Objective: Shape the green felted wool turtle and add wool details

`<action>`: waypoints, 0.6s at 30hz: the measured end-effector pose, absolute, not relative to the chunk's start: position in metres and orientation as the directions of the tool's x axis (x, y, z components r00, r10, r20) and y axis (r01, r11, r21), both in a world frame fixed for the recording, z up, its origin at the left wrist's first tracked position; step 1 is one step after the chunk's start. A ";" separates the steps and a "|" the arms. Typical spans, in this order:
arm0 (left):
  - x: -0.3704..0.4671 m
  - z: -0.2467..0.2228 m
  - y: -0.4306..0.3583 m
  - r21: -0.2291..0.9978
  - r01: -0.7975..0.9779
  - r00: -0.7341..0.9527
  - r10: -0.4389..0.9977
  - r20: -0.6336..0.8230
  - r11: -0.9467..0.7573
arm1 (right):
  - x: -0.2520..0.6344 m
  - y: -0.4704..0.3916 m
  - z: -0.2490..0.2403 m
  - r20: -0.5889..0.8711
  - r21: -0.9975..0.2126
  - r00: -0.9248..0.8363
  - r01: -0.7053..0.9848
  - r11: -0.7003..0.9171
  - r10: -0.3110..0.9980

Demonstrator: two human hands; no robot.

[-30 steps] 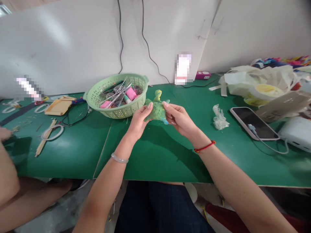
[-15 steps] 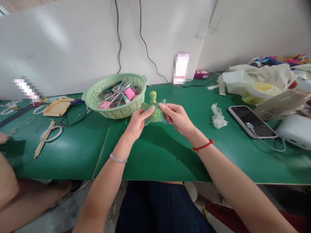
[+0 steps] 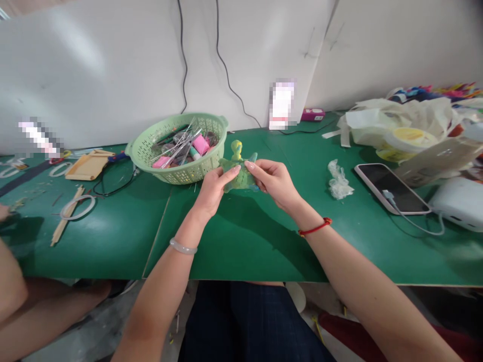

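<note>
Between my two hands, above the green table (image 3: 241, 236), is a green toy turtle (image 3: 244, 180) with a yellow head pointing away from me and bluish flippers. My left hand (image 3: 214, 187) is closed on its left side, thumb lying over the shell. On the other side my right hand (image 3: 274, 182) pinches it near the front right, its thumb on the shell close to the left thumb. Fingers underneath are partly hidden. Just left of the toy stands a pale green basket (image 3: 177, 176) holding metal tools and pink blocks.
To the right lie crumpled clear plastic (image 3: 338, 182), a phone (image 3: 392, 188) with a cable, and a white box-shaped device (image 3: 462, 203). White bags (image 3: 415, 118) fill the back right. At left are a wooden tray (image 3: 88, 166), a white ring (image 3: 78, 207) and another person's hand (image 3: 4, 213).
My right thumb has slid slightly left across the turtle's shell, toward the left thumb. Both hands keep hold of the turtle in nearly the same place.
</note>
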State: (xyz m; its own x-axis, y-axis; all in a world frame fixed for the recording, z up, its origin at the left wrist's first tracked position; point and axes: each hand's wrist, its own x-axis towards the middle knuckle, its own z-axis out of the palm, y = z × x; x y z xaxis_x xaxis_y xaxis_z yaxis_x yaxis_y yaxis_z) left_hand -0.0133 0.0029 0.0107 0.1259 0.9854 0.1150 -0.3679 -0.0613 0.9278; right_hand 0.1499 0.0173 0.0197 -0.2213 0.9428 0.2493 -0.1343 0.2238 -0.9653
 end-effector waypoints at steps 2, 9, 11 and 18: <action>-0.013 0.011 0.002 0.932 -0.355 0.130 0.984 0.125 -0.071 | 0.150 0.017 0.020 0.243 -0.967 -0.218 -0.129 0.219 0.945; -0.015 0.013 0.002 0.900 -0.430 0.072 0.991 0.111 -0.069 | 0.150 0.018 0.019 0.243 -0.959 -0.232 -0.206 0.197 0.942; -0.017 0.014 0.001 0.881 -0.471 0.051 0.995 0.086 -0.052 | 0.150 0.019 0.019 0.246 -0.955 -0.231 -0.222 0.196 0.941; -0.013 0.021 -0.005 0.872 -0.486 0.070 0.991 0.112 -0.065 | 0.151 0.020 0.019 0.254 -0.953 -0.235 -0.225 0.202 0.938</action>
State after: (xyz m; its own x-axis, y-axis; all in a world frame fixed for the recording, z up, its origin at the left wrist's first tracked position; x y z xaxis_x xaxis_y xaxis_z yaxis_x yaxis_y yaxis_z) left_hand -0.0125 -0.0051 0.0205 0.0697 0.9912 0.1122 -0.4858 -0.0645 0.8717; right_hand 0.1513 0.0199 0.0195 -0.2353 0.9381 0.2543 -0.2247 0.2020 -0.9532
